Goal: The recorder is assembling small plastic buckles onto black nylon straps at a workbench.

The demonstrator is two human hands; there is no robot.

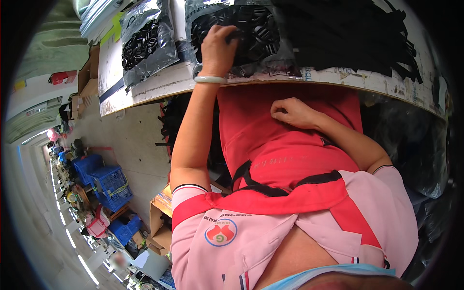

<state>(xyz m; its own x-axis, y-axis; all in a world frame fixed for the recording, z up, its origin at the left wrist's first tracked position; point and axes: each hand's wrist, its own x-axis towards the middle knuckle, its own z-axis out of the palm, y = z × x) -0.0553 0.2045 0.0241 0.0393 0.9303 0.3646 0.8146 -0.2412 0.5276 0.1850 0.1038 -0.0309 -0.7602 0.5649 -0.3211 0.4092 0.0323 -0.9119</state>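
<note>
My left hand [220, 48] reaches over an opened clear plastic bag [237, 70] full of small black plastic pieces [263, 36], which look like buckles. Its fingers are bent and closed among the pieces; what they pinch is hidden against the black. A pale bangle [209, 79] circles that wrist. Lower down, my right hand [296, 114] rests against my red apron [290, 145], fingers loosely curled in, with nothing visible in them. To the left of the bag lies a second clear bag [162, 60] of similar black pieces.
Black fabric with straps [348, 36] covers the right part of the worn white tabletop [338, 75]. White stacked sheets [99, 19] lie at the far left. Beyond the table's left side stand blue crates [111, 186] and a cardboard box [159, 222] on the floor. A person in pink [98, 222] is farther off.
</note>
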